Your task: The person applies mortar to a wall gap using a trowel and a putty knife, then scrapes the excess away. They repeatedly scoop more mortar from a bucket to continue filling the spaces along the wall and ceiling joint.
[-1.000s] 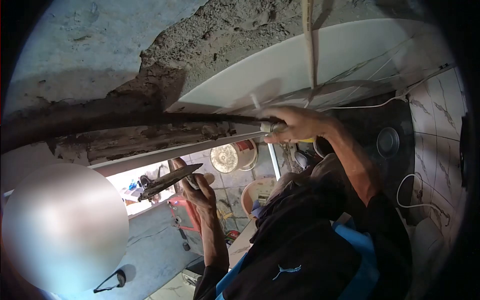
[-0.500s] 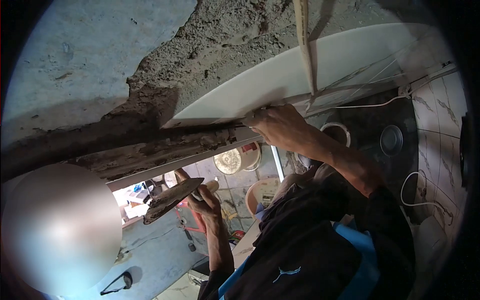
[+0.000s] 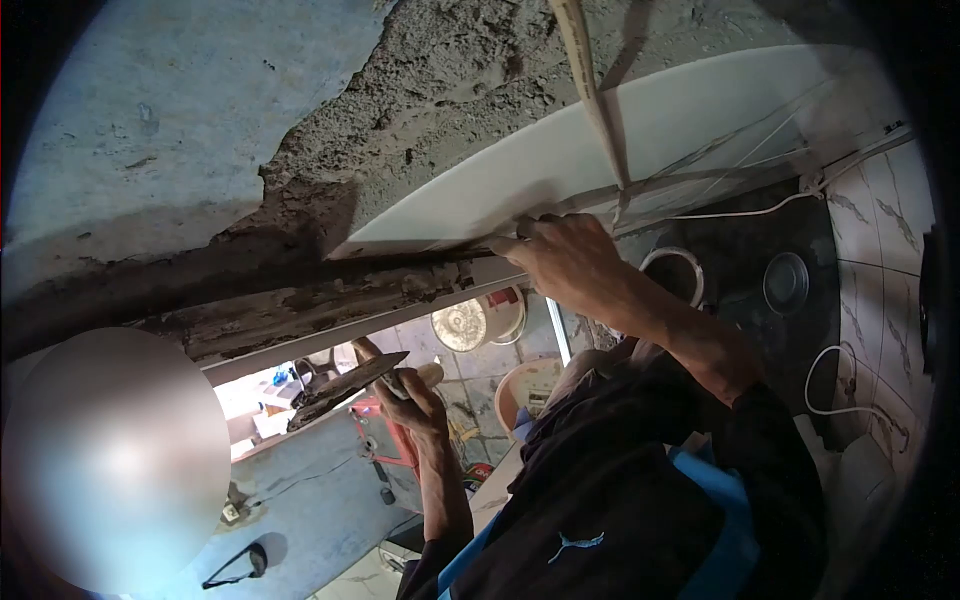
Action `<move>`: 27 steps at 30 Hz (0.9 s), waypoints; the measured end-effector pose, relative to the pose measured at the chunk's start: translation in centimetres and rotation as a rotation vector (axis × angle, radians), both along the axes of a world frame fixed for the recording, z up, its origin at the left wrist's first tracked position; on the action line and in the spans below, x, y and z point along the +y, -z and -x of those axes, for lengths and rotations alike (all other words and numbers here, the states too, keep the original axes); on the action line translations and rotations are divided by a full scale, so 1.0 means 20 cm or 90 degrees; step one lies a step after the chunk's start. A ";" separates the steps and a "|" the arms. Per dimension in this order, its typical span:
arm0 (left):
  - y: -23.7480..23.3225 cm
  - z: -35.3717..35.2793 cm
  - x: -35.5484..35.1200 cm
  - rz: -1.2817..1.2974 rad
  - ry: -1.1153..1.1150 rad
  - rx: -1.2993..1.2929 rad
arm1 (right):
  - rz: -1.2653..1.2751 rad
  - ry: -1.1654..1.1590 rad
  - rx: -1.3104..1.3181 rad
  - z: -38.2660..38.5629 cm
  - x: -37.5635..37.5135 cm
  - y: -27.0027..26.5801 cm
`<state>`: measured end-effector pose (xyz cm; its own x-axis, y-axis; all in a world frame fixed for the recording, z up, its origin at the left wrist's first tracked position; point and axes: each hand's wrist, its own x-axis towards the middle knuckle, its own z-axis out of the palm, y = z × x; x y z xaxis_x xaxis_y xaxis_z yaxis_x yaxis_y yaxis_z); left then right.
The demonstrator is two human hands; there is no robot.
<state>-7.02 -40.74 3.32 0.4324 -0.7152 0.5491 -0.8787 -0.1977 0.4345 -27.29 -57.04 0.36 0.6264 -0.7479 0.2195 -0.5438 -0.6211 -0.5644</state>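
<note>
My left hand (image 3: 412, 402) grips the handle of a trowel (image 3: 345, 390); the blade is seen nearly edge-on and has dark mortar on it. My right hand (image 3: 565, 252) is at the lower edge of a pale wall tile (image 3: 560, 150), its fingers bent and pressed together against that edge. Whatever those fingertips may hold is hidden. Below the tile runs a ledge (image 3: 330, 305) crusted with mortar. A thin pole (image 3: 597, 105) leans against the tile's face.
Rough mortar (image 3: 450, 80) and blue plaster (image 3: 190, 110) cover the wall above. Beneath the ledge are a bucket (image 3: 500, 315), a peach-coloured tub (image 3: 525, 390) and a rimmed container (image 3: 675, 272). A metal lid-like disc (image 3: 786, 283) and a white hose (image 3: 815, 390) are at right.
The trowel has turned in my left hand, so its blade shows narrower than before. My right hand stays at the tile edge, with slight finger movement.
</note>
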 end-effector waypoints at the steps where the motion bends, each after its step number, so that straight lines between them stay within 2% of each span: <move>1: 0.02 -0.02 0.00 0.018 0.014 0.010 | -0.002 0.003 -0.001 -0.03 0.01 0.02; 4: 0.02 -0.02 -0.02 0.031 0.026 0.032 | 0.052 0.010 -0.051 -0.05 0.03 0.02; 7: 0.01 -0.02 -0.01 0.019 0.025 0.032 | -0.018 -0.012 -0.067 0.10 0.05 0.00; 9: -0.03 0.03 -0.02 0.009 0.027 0.031 | -0.065 0.004 -0.150 0.26 0.10 -0.06; 11: -0.07 0.11 -0.04 0.014 0.037 0.140 | -0.115 0.035 -0.152 0.40 0.18 -0.03; 13: 0.03 -0.02 0.02 0.033 0.040 0.012 | -0.174 0.070 -0.132 0.54 0.24 0.02; 15: 0.08 0.02 0.08 0.023 -0.036 0.155 | -0.279 0.126 -0.095 0.71 0.29 0.20; 17: 0.08 0.16 0.09 0.052 -0.074 0.148 | -0.365 0.153 0.066 0.92 0.34 0.46; 18: 0.04 0.26 0.08 0.079 -0.018 0.165 | -0.372 0.141 0.096 1.03 0.37 0.63; 19: 0.16 0.27 0.18 0.043 -0.063 0.149 | -0.376 0.124 0.116 1.12 0.39 0.80; 20: 0.22 0.33 0.24 0.052 -0.024 0.193 | -0.373 0.096 0.131 1.19 0.41 0.91; 21: 0.28 0.41 0.27 0.064 0.013 0.235 | -0.409 0.108 0.213 1.26 0.42 1.01; 23: 0.33 0.67 0.35 -0.013 -0.136 0.535 | -0.472 0.116 0.380 1.34 0.39 1.17; 25: 0.54 0.83 0.44 -0.117 -0.166 0.547 | -0.451 0.119 0.462 1.38 0.38 1.39; 27: 0.72 1.01 0.47 -0.242 -0.237 0.613 | -0.424 0.063 0.465 1.44 0.38 1.60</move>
